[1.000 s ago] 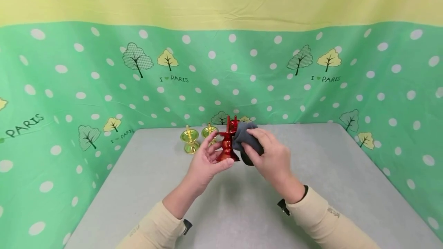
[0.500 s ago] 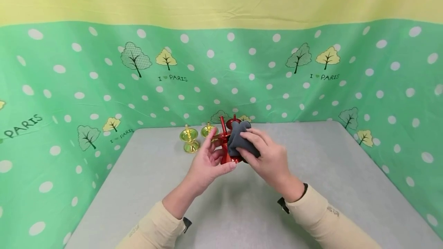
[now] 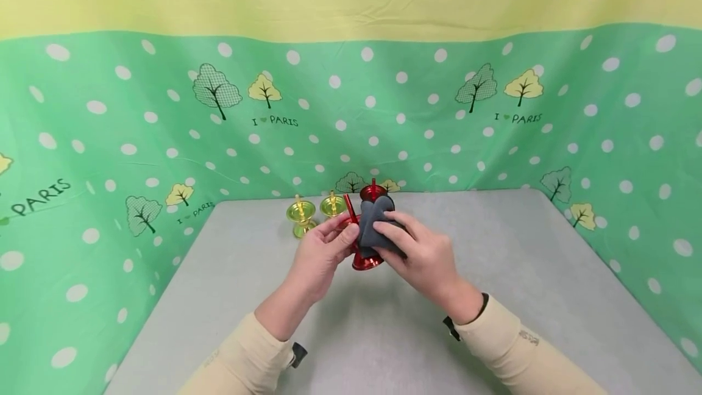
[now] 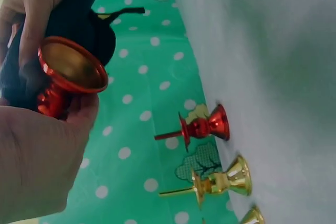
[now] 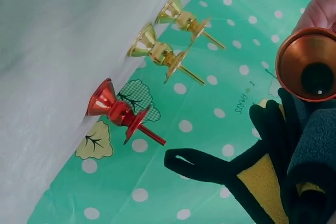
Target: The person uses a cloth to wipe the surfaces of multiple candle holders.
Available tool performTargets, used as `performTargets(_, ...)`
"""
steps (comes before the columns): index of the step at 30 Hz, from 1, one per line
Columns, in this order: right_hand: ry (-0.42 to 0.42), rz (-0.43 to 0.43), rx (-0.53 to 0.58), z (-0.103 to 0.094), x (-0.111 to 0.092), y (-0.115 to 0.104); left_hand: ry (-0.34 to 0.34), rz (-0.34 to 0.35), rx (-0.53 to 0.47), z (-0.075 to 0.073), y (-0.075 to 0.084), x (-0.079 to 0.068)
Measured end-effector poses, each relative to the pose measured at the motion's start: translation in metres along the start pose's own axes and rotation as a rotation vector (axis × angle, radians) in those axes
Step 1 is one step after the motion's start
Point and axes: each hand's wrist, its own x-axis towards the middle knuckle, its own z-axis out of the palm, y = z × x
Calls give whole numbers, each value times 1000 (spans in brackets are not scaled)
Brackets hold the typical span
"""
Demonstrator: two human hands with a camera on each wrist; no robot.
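Note:
My left hand (image 3: 320,258) grips a shiny red candlestick (image 3: 366,261) by its upper part, thumb on the near side. The candlestick leans, its thin spike up to the left and its flared base toward the lower right. In the right wrist view its hollow base (image 5: 294,61) faces the camera. My right hand (image 3: 426,255) pinches a folded dark grey-blue cloth (image 3: 375,229) and presses it against the candlestick's stem, which it mostly hides. A hanging loop and a yellow patch on the cloth (image 5: 321,142) show in the right wrist view.
A second red candlestick (image 3: 373,192) stands upright at the table's back edge, behind the cloth. To its left stand two gold candlesticks (image 3: 301,212), one partly behind my left hand. The grey table (image 3: 493,273) meets a green dotted curtain (image 3: 406,120) at the back and sides.
My left hand has moved from the candlestick's side and base to its upper part, and the candlestick has tilted leftward. The cloth has moved left onto its stem.

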Motion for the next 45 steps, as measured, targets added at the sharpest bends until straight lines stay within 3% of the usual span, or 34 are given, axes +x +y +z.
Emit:
performTargets(4,-54,171,31,-6,-4,3,-19,36,48,-7,1,1)
performTargets(6,-76,216,55,-8,-7,3,-20,58,89,-9,1,1)
performTargets(11,-168,152,76,-7,-16,-2,-50,81,154,-12,0,0)
performTargets(16,-194,231,-3,-8,-16,0,-36,54,134,-12,-5,2)
performTargets(21,-269,119,19,-10,-13,1,-50,40,71,-14,-7,4)
performTargets(24,-346,207,48,-11,-11,4,-47,40,79,-16,-7,5)
performTargets(27,-370,314,4,-12,-10,7,-38,34,140,-17,-8,5)
performTargets(29,-350,256,-8,-12,-11,6,-40,29,164,-18,-8,5)
performTargets(33,-289,37,38,-11,-17,0,-58,46,146,-19,-6,3)
performTargets(35,-255,13,40,-11,-19,0,-59,60,127,-19,-4,3)
performTargets(39,-219,61,79,-13,-21,7,-86,65,87,-20,2,-1)
performTargets(45,-258,-106,133,-13,-22,9,-169,28,24,-24,4,-4)
